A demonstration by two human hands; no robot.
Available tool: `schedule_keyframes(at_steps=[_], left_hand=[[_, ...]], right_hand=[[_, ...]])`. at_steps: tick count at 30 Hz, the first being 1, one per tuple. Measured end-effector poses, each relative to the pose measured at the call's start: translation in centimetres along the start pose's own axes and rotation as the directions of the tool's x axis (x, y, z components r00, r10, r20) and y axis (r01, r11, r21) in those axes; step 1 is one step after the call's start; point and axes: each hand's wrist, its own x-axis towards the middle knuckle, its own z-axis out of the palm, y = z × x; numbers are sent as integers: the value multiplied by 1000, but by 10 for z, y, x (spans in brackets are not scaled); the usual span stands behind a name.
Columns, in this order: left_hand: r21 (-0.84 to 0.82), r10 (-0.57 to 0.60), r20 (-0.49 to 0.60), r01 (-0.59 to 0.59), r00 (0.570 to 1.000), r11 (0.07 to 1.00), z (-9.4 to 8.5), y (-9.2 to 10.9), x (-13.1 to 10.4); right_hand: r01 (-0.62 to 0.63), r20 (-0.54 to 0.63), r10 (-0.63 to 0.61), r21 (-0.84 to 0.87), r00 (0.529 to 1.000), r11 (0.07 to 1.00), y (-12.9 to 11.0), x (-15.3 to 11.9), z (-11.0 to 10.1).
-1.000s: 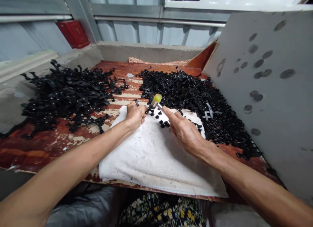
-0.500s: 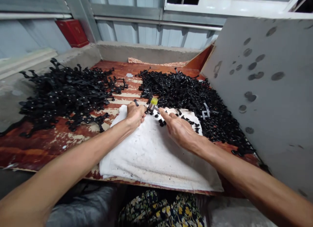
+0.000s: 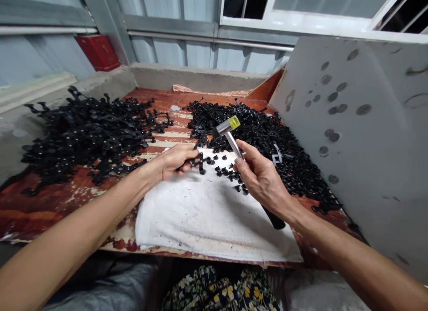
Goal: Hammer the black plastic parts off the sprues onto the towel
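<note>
My right hand (image 3: 259, 172) is wrapped round a small mallet (image 3: 232, 143) with a metal shaft, a yellow face and a dark face; its head is raised above the cloth and its black grip end sticks out below my palm. Between the fingers of my left hand (image 3: 179, 160) is a black plastic piece (image 3: 201, 163) with knobbed ends, held over the cloth's upper edge. Several small black round caps with stems (image 3: 225, 172) lie loose on the white cloth (image 3: 200, 217) between my hands.
A heap of jointed black pieces (image 3: 90, 128) is on the left of the worn red-brown table (image 3: 67, 204). Another black heap (image 3: 284, 146) lies at the right, along an upright grey panel (image 3: 368, 137). A red box (image 3: 98, 51) sits on the ledge behind.
The mallet has risen from the cloth and tilted, its head now up and to the right. My left hand has shifted slightly left and down with the black piece lifted. The view has tipped a little.
</note>
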Motion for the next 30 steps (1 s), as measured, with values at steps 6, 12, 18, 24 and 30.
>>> schedule_keyframes(at_steps=[6,12,18,24,30], left_hand=[[364,76,388,-228,918,903,-1,-13,-13],[453,96,661,-498,744,739,10,-10,-18],[618,424,36,-353,905,702,8,-24,-34],[649,329,137,-336,934,682,24,-21,-41],[552,182,118,-217,976,805,30,-13,-21]], right_hand=[[-150,70,139,180,988,972,8,-4,4],[-227,231,166,269,959,936,8,-4,13],[-295,183,243,355,953,887,9,-16,11],[-316,136,285,421,949,851,5,-28,20],[-339,162,298,453,941,824,2,-39,25]])
